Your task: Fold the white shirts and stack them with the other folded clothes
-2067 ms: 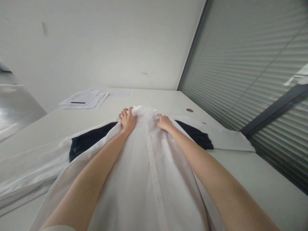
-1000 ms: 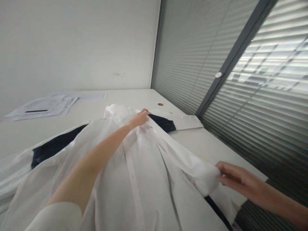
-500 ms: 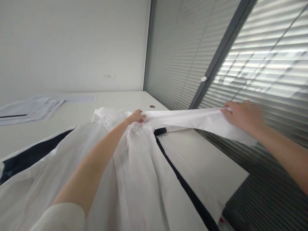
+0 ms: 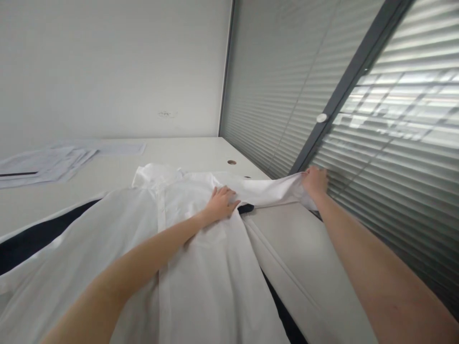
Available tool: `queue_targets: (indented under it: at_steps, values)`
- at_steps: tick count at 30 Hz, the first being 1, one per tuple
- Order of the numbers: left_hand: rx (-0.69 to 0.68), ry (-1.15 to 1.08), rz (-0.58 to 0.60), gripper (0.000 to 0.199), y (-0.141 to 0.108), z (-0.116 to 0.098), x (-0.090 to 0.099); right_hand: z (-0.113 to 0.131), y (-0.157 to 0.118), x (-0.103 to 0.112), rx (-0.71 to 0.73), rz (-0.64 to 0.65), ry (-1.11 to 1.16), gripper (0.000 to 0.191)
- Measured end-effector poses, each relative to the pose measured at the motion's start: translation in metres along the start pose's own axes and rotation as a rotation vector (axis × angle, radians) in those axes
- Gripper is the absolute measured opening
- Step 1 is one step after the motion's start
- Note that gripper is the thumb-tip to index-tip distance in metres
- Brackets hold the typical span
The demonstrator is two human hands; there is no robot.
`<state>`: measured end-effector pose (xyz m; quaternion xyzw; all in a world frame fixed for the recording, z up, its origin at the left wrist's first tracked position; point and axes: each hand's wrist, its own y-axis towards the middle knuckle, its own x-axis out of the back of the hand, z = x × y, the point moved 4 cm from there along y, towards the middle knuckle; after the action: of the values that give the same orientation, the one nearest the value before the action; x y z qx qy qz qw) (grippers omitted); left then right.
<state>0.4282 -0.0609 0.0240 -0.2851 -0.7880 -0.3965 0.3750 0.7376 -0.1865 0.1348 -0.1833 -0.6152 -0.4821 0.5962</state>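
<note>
A white button-up shirt [image 4: 211, 267] lies spread over the table, its collar [image 4: 152, 176] toward the far side and its button strip facing up. My left hand [image 4: 221, 204] rests on the shirt near the armpit, fingers spread over the cloth. Out to the right, my right hand [image 4: 315, 182] is closed on the cuff end of the shirt's sleeve [image 4: 272, 191], which stretches across the table's right edge. Dark cloth [image 4: 245, 209] shows from beneath the shirt by the armpit, and more along both sides.
Loose papers [image 4: 46, 162] with a dark pen-like stick [image 4: 17, 174] lie at the far left of the white table [image 4: 190, 148]. A round cable hole [image 4: 232, 162] sits near the back corner. Window blinds [image 4: 380, 191] run close along the right side.
My right hand has moved left and slightly down with the sleeve, which now lies lower. My left hand has gone from gripping cloth near the shoulder to lying flat closer to the armpit.
</note>
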Motion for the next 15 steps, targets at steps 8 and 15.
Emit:
queue_targets:
  at_steps: [8,15]
  values:
    - [0.076,0.19,0.174,0.083,-0.02,-0.003,0.002,-0.002,0.016,0.012,0.139,-0.063,0.064,0.038]
    - [0.093,0.181,0.144,0.084,-0.02,-0.007,0.004,-0.002,0.017,0.057,0.232,-0.136,-0.184,0.042]
